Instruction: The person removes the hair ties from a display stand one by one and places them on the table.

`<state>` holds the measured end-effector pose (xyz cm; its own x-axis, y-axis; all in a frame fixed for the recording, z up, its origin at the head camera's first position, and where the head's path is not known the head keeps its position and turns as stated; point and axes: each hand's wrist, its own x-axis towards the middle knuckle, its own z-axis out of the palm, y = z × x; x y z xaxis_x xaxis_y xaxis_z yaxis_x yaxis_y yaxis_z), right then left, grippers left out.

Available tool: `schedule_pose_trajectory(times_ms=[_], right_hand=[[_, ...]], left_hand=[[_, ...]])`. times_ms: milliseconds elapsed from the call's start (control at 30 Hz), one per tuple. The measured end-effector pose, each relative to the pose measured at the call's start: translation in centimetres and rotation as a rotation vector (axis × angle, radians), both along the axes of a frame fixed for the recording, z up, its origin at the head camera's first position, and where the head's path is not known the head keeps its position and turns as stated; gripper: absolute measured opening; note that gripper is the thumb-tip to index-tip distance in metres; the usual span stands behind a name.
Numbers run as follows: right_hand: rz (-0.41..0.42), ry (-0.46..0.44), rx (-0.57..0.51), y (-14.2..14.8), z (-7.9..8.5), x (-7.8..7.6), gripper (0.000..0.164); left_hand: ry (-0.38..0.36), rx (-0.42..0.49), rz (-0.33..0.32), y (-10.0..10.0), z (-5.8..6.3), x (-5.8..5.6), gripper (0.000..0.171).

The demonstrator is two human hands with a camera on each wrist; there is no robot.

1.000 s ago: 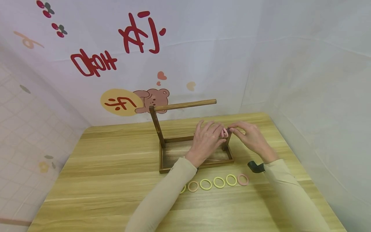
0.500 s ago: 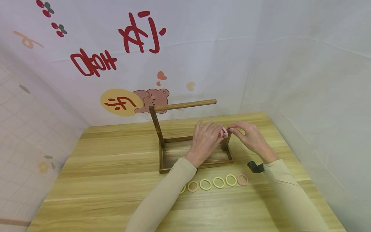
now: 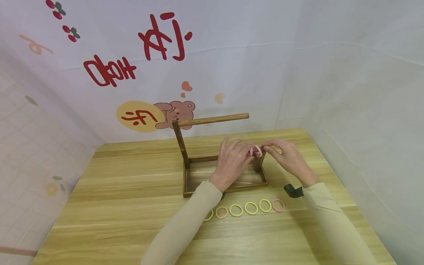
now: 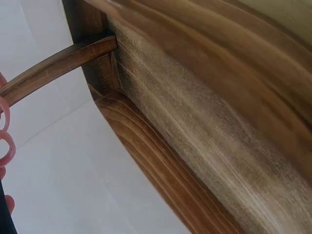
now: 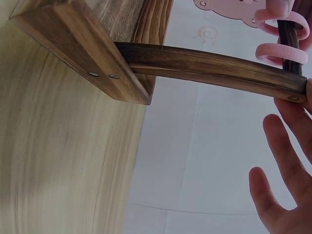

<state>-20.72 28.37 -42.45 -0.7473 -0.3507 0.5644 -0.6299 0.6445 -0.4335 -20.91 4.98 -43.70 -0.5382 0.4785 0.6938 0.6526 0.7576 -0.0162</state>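
A wooden stand [image 3: 180, 145] has a tray base, two uprights and two rods. Two pink hair ties encircle the lower rod at its right end. The nearer hair tie [image 5: 280, 53] sits close to the right upright [image 5: 209, 68]. My left hand [image 3: 230, 162] pinches the other pink hair tie [image 5: 263, 19], further along the rod. With thumb and forefinger, my right hand [image 3: 287, 158] pinches the top of that upright; its other fingers [image 5: 282, 146] are spread. At the left wrist view's edge, pink hair ties [image 4: 7, 148] show only partly.
On the table [image 3: 116, 221] in front of the stand lies a row of hair ties: a pink one [image 3: 278, 205], several yellow ones [image 3: 251, 208] and an orange one [image 3: 221, 212]. My left sleeve partly covers the leftmost. The upper rod [image 3: 215, 119] juts rightward, above the tray.
My left hand has shifted slightly left along the lower rod, and the gap between the two pink hair ties has widened. My right hand stays at the upright.
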Motion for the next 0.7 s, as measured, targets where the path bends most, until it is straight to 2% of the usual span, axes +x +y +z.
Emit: schedule_pose_trajectory(times_ms=[700], right_hand=[[-0.018,-0.024,0.008,0.2,0.0,0.1,0.017]], left_hand=[[0.005,0.039,-0.018,-2.0,0.3,0.3,0.042]])
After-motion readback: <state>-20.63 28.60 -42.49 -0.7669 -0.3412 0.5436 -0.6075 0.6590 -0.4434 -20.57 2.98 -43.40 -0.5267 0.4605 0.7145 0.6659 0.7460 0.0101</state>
